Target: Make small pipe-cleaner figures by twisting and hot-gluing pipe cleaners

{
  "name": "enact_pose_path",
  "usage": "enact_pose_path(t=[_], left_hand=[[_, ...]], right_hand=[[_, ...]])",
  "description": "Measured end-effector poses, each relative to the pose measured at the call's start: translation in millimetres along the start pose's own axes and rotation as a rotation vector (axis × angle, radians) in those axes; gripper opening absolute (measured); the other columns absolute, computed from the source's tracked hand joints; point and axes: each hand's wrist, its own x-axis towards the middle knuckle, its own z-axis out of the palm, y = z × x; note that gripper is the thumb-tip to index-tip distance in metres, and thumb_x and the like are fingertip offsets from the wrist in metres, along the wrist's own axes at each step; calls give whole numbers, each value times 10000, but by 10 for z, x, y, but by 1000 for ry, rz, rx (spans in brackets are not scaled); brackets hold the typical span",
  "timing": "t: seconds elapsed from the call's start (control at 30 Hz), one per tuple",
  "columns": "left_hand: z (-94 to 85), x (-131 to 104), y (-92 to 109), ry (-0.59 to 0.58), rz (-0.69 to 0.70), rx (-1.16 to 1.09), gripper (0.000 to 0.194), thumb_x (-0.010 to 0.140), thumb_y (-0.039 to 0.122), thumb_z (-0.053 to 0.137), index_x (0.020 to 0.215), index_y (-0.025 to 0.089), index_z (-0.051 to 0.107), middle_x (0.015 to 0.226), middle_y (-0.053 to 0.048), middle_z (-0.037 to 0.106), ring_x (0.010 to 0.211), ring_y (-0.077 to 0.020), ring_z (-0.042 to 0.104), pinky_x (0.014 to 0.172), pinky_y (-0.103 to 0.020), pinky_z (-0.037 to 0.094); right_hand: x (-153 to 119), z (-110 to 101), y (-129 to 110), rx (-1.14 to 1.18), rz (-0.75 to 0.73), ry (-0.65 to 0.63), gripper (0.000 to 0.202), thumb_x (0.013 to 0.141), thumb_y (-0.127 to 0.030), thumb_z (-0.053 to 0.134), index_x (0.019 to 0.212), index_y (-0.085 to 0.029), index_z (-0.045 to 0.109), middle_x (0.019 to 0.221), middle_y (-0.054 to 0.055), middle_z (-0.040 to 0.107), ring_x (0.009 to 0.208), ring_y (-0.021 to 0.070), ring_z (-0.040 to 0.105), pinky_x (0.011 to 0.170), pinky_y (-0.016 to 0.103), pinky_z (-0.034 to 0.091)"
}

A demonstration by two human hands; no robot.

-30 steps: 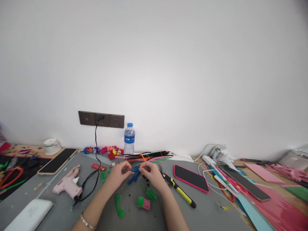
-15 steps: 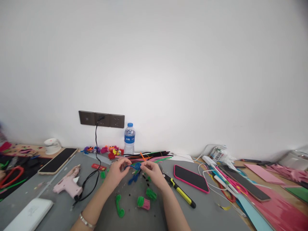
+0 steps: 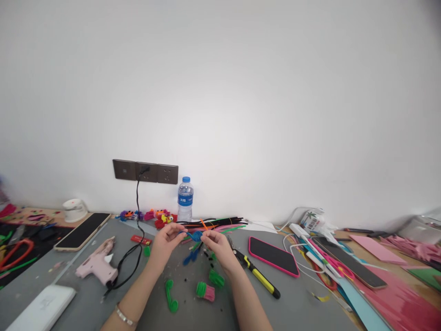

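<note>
While the right hand [image 3: 220, 248] pinches the blue coiled piece [image 3: 196, 236] at its right edge between thumb and fingertips, the left hand [image 3: 164, 246] grips the strand extending from its left side, with thumb and forefinger nearly together. The blue coiled piece is located between the two hands, over the grey mat [image 3: 292, 305] and in front of the bundle of coloured stems [image 3: 225, 222]. Darker blue parts [image 3: 191, 256] are positioned just below it. Nearer the wearer, between the forearms, are a green handset-shaped part [image 3: 170, 296], a green-and-pink part [image 3: 206, 291] and a green part [image 3: 216, 278]. Yellow-and-black pliers [image 3: 258, 276] lie to the right of the right hand, with a pink-cased phone [image 3: 274, 256] beyond them. A pink glue gun [image 3: 98, 266] lies to the left of the left forearm; a water bottle [image 3: 185, 202] stands upright near the wall.
</note>
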Motion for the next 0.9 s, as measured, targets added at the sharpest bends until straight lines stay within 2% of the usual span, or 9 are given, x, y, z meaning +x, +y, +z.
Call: enact_pose_path(t=[0.2,0.37,0.5,0.6,0.77,0.9], left_hand=[[86,-48,10,102,-128,-258,389,571,398,808,838,169,640,869,-68,732,832,-219,685,813,-368,549],[132,-65,45,145,-177,-360,403,526,364,840,820,167,648,806,-21,687,760,-174,671,751,-312,553],[140,-69,48,123,-212,-422,390,522,362,849,795,163,654,689,9,650,668,-138,638,682,-271,538],[134,-68,38,119,-217,-399,387,533,384,841,797,157,671,636,14,628,622,-131,613,658,-272,528],[120,-64,36,110,-258,-270,431,543,472,811,806,153,690,644,-24,656,655,-182,644,657,-306,530],[113,-75,59,69,-194,-72,434,614,570,720,737,154,702,659,-61,697,647,-205,645,581,-284,500]], right_hand=[[7,11,33,48,2,-9,374,709,-527,703,703,-172,583,580,-55,388,526,92,292,516,232,206],[0,41,17,66,17,-2,394,693,-545,712,692,-173,580,563,-61,385,511,87,289,508,230,209],[-1,75,17,99,36,-1,386,685,-526,728,692,-169,581,553,-69,372,503,80,269,496,225,192],[-2,87,22,104,39,-8,381,686,-522,727,699,-169,583,560,-66,381,506,81,269,501,227,193],[-13,99,-3,96,47,-7,407,659,-549,732,684,-172,581,547,-65,388,507,87,286,507,230,200],[-23,111,-27,99,66,-6,403,655,-544,735,682,-175,576,550,-63,385,512,89,279,510,233,194]])
